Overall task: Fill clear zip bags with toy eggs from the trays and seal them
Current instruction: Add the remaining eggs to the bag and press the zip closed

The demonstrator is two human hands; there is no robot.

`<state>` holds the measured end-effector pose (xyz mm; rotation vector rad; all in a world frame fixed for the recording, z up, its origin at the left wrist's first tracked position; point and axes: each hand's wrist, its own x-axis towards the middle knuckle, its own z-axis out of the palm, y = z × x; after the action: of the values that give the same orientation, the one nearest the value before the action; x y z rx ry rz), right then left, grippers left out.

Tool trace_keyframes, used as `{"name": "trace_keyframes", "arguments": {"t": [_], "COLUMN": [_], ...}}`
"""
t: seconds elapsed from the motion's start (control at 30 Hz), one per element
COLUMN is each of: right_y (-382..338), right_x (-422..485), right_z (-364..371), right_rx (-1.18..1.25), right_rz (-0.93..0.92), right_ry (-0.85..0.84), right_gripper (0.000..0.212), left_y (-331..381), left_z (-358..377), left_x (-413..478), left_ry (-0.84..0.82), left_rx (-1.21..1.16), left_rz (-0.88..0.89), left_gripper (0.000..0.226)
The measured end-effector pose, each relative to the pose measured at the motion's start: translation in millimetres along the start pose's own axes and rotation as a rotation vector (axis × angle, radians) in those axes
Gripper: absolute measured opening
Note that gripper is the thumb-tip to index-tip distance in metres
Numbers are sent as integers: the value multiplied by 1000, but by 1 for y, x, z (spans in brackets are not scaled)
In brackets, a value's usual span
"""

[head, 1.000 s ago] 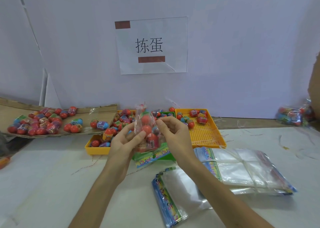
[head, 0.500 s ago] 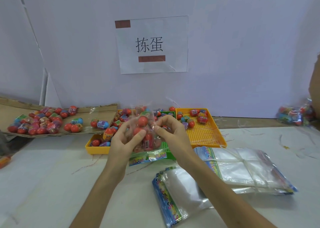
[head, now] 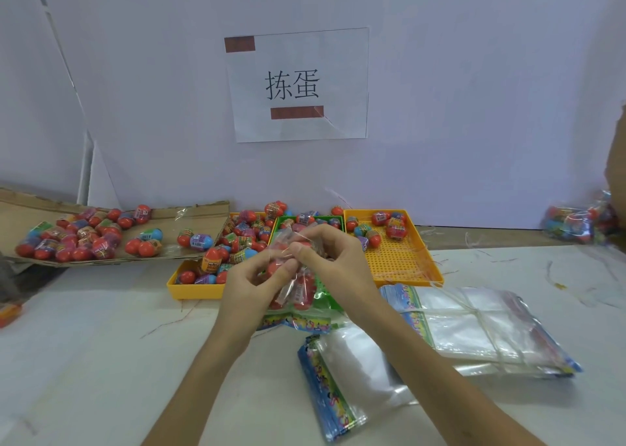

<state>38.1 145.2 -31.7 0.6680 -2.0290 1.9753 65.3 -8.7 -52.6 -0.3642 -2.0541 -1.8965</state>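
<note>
Left hand [head: 252, 281], right hand [head: 338, 262]: grips narrow, both pinching the egg-filled zip bag [head: 298, 291] above the desk [head: 101, 344] near its far edge, probably to seal it.

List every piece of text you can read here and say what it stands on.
"拣蛋": printed in black on the paper sign.
Brown bars on that sign: no text shows on them.
Wrappers of the loose eggs: printed, but too small to read.
Labels inside the held bag: blurred, unreadable.
Header strips of the empty bags: colourful print, unreadable.
</note>
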Motion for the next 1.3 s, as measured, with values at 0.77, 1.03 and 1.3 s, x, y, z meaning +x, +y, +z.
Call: {"name": "trace_keyframes", "arguments": {"t": [0.77, 1.03, 1.3], "right_y": [-4, -7, -7], "right_x": [4, 5, 3], "right_z": [-10, -12, -6], "right_rx": [171, 234, 69], "right_rz": [258, 193, 190], "right_ry": [124, 53, -53], "right_gripper": [15, 16, 13], "left_y": [3, 2, 0], "left_z": [-1, -3, -6], "left_x": [4, 4, 5], "left_ry": [49, 117, 105], "left_rx": [-386, -365, -414], "left_rz": [-265, -266, -234], "left_gripper": [39, 31, 38]}}
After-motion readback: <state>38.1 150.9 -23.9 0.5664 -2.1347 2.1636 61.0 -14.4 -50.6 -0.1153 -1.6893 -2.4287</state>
